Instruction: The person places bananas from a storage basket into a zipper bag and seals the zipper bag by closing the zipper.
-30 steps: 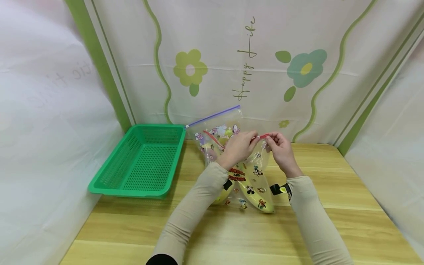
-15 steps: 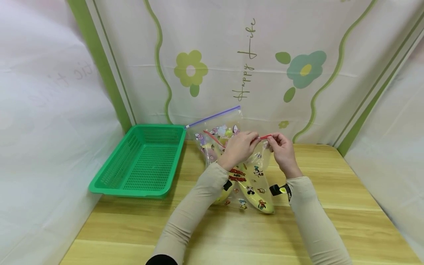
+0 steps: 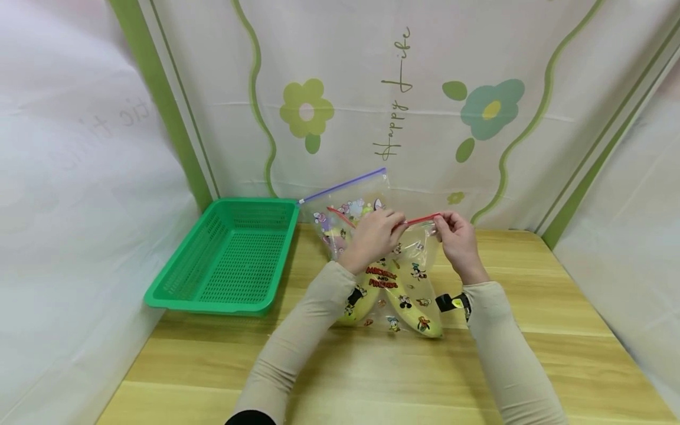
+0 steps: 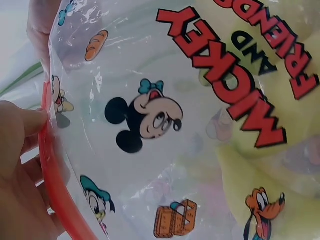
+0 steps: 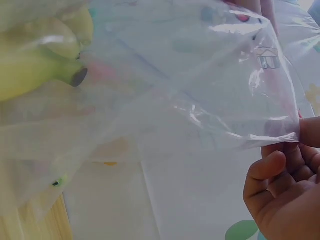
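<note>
A clear zip bag (image 3: 381, 278) printed with cartoon figures and red lettering is held up over the table, with bananas (image 3: 411, 313) inside. Its red zip strip (image 3: 422, 219) runs along the top edge. My left hand (image 3: 374, 236) pinches this strip near its middle; in the left wrist view the thumb presses on the red edge. At the right end of the strip, my right hand (image 3: 461, 245) pinches the bag's top corner, which the right wrist view shows between thumb and curled fingers. A banana stem (image 5: 77, 76) shows through the plastic there.
Behind the held bag stands another clear zip bag (image 3: 356, 206) with a purple zip (image 3: 342, 186), leaning at the back curtain, with something yellowish in it. To the left sits a green perforated basket (image 3: 239, 271). Fabric walls (image 3: 350, 53) enclose the wooden table (image 3: 340, 378).
My left hand has slid left along the red zip strip, while my right hand has shifted slightly right with the corner. A longer piece of strip now shows between them.
</note>
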A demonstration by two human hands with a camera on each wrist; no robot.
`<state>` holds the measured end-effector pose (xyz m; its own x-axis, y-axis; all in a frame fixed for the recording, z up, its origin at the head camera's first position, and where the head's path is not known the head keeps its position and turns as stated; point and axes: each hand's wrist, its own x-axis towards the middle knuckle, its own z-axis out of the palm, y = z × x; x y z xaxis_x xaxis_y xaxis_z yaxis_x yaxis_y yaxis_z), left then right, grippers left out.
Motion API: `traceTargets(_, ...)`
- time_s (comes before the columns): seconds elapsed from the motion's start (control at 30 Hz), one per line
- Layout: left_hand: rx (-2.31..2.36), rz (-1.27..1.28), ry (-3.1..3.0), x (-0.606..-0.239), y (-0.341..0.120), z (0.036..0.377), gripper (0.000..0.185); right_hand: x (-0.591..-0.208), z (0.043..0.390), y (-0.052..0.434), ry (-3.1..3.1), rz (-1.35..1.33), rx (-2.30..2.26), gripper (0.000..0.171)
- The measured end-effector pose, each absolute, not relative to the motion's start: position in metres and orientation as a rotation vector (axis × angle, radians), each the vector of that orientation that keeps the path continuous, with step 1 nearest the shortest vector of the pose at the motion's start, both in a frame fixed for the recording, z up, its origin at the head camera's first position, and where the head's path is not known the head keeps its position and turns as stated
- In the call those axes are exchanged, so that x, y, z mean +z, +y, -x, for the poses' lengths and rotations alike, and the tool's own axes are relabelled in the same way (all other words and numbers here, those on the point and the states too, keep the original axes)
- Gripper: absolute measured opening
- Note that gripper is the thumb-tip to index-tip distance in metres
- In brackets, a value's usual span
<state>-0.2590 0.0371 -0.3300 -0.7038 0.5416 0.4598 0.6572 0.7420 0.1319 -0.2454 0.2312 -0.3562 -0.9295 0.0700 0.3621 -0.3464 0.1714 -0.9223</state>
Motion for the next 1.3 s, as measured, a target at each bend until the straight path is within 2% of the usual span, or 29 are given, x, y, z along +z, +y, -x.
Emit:
traceTargets(0.5, -0.452, 0.950, -2.546, -0.333, 0.014, 0.258, 0.018, -0.355, 0.246, 0.235, -2.133, -0.249, 1.812, 0.030)
traceTargets(0.77, -0.450, 0.954, -2.525, -0.336, 0.006, 0.259, 0.018, -0.355, 0.245, 0.240, -2.133, -0.256, 1.838, 0.012)
traceTargets(1.3, -0.371, 0.941, -2.493, -0.330, -0.014, 0.257, 0.018, -0.353, 0.246, 0.244, -2.074, -0.269, 1.868, 0.018)
